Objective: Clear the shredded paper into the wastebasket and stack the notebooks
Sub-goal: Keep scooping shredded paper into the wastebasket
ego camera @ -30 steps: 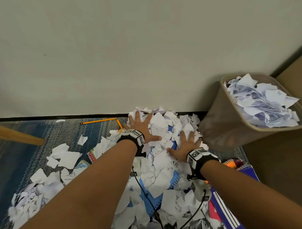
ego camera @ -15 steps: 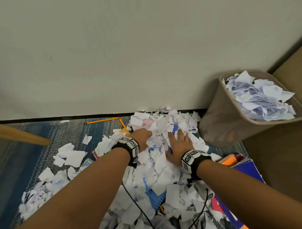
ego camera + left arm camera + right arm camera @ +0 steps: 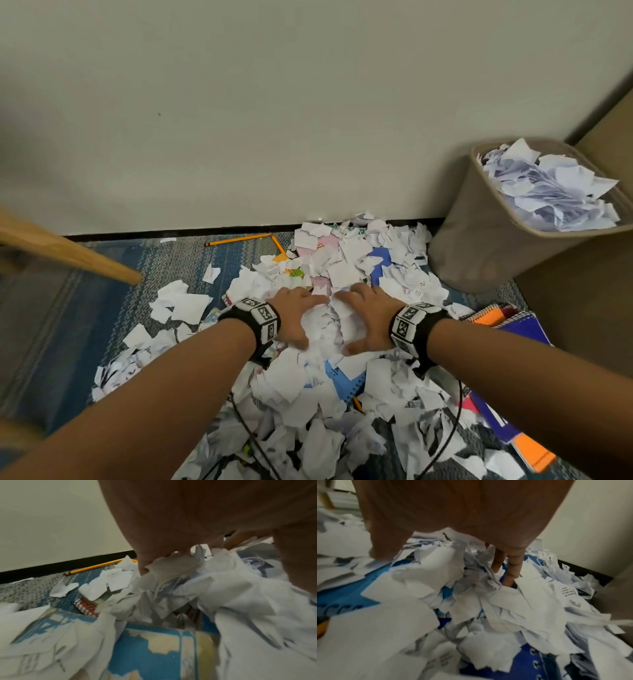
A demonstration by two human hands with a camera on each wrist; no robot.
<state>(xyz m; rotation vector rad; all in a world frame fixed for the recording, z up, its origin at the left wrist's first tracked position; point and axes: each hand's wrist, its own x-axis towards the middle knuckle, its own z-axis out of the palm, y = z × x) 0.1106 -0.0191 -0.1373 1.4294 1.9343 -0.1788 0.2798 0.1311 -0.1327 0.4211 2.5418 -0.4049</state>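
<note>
Left hand [image 3: 295,317] and right hand [image 3: 367,317] cup shredded paper [image 3: 325,322]; fingers curled inward.

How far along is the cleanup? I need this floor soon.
Done: the wastebasket already brims with paper. In hand: left hand and right hand gather a clump of shredded paper. Left: most scraps cover the carpet, and the notebooks lie unstacked, partly buried.

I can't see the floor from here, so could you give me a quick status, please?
Left hand and right hand cupped around shredded paper. Wastebasket nearly full. Notebooks still unstacked, some half buried.
</note>
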